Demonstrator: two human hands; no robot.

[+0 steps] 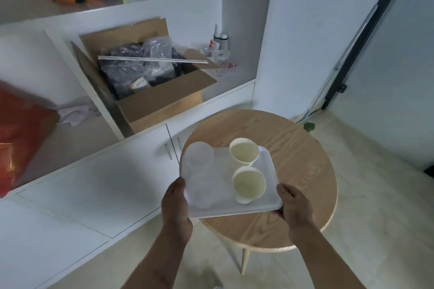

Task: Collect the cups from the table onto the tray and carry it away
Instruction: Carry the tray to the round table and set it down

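Note:
A white rectangular tray (223, 206) hangs over the left part of a round wooden table (300, 171). My left hand (175, 209) grips the tray's near left edge. My right hand (296, 206) grips its near right corner. Two cream paper cups stand on the tray's right side, one farther (244, 150) and one nearer (248, 184). A clear plastic cup (199, 156) stands at the tray's far left corner. A second clear cup (202, 195) stands in front of it, faint against the white tray.
White low cabinets (98, 185) run along the left, right beside the table. An open cardboard box (150, 82) of bagged items sits in a shelf recess, with a clear cup and bottles (222, 54) beside it. A red bag (21, 138) lies at far left. Tiled floor extends right of the table.

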